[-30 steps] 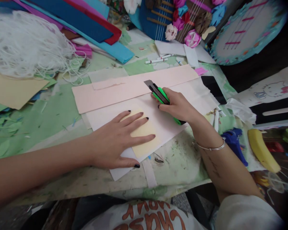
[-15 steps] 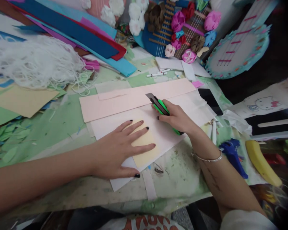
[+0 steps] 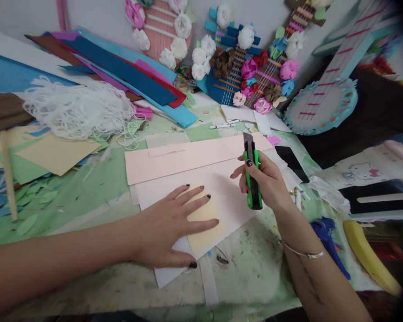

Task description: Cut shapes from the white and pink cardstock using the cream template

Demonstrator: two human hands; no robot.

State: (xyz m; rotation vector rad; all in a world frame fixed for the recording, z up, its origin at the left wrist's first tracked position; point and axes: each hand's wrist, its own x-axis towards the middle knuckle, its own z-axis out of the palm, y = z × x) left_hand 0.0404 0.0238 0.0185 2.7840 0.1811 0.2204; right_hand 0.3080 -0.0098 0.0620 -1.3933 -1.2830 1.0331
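Observation:
My left hand (image 3: 174,226) lies flat with fingers spread, over a small pale yellow paper (image 3: 201,237) on a white sheet (image 3: 226,179). In my right hand (image 3: 267,179) is a green and black utility knife (image 3: 252,179), held upright above the sheet's right part. Its blade end points away from me, and my thumb rests on the body. A long pale pink strip of card (image 3: 195,158) lies across the far edge of the white sheet, with a torn-looking line in its surface near the left end.
A tangle of white string (image 3: 80,109) and coloured paper sheets (image 3: 127,67) lie at the back left. Flower-decorated paper guitars (image 3: 233,76) lean at the back. Toward the right are a black phone (image 3: 292,163), a blue glue gun (image 3: 329,241) and a yellow banana (image 3: 369,255).
The utility knife has risen off the pink card and turned upright, moving right with my right hand. My left hand stays on the paper. The camera view has tilted up slightly.

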